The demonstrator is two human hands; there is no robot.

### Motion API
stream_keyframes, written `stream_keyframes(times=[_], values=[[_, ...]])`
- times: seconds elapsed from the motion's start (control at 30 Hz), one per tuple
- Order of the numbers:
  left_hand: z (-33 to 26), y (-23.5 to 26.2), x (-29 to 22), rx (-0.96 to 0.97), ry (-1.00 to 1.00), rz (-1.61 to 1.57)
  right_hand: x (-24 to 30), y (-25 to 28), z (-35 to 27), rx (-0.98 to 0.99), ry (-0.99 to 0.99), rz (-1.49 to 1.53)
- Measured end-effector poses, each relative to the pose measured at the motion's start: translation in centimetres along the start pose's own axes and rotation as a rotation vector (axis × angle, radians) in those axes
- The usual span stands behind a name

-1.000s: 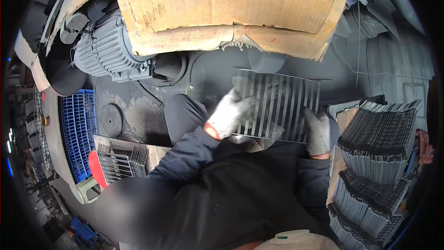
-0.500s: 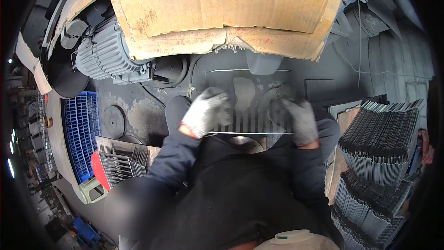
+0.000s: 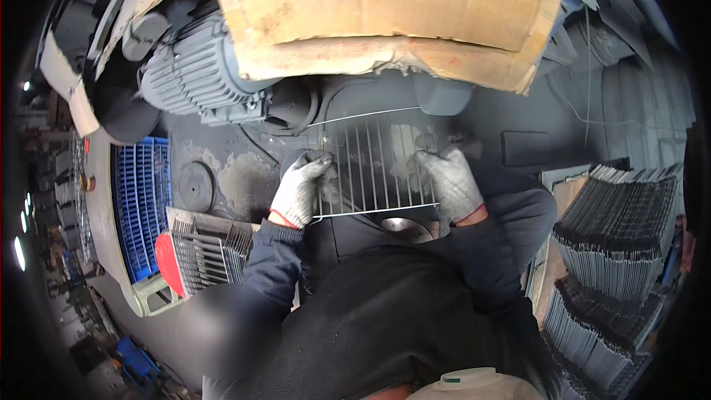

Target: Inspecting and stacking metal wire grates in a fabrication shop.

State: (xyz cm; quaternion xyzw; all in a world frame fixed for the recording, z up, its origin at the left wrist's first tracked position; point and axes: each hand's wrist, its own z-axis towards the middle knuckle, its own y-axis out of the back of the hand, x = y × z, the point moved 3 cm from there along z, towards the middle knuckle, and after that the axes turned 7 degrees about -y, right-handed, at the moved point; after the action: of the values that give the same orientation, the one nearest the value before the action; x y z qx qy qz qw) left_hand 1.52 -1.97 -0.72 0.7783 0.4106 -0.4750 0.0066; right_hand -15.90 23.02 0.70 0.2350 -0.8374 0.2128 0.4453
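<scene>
A thin metal wire rack (image 3: 375,167) with parallel bars is held over my lap, between my two hands. My left hand (image 3: 298,190), in a whitish work glove with dark fingertips, is closed on the rack's left side. Gloved the same way, my right hand (image 3: 452,180) grips the opposite side. The rack tilts slightly, its right end a little higher in the picture. Behind its near edge a round metal disc (image 3: 409,230) shows between my legs.
Tall stacks of similar racks (image 3: 621,211) stand on my right. More racks (image 3: 213,253) sit at left beside a red round piece (image 3: 169,264) and a blue plastic crate (image 3: 144,207). A grey motor (image 3: 198,72) and a cardboard sheet (image 3: 392,0) are ahead.
The rack was level and blurred by motion; now it is tilted and sharper. My left hand has moved left and down, my right hand slightly left. The view has shifted a little.
</scene>
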Motion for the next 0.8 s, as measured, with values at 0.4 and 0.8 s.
stream_keyframes(times=[0.4, 0.8], values=[[-6.8, -2.7, 4.1, 0.025, 0.011, -0.088, -0.9, 1.6, -9.1, -0.027, -0.043, 0.119], [-10.8, -4.1, 1.3, 0.203, -0.325, 0.253, -2.0, 2.7, -11.7, -0.017, 0.117, 0.076]])
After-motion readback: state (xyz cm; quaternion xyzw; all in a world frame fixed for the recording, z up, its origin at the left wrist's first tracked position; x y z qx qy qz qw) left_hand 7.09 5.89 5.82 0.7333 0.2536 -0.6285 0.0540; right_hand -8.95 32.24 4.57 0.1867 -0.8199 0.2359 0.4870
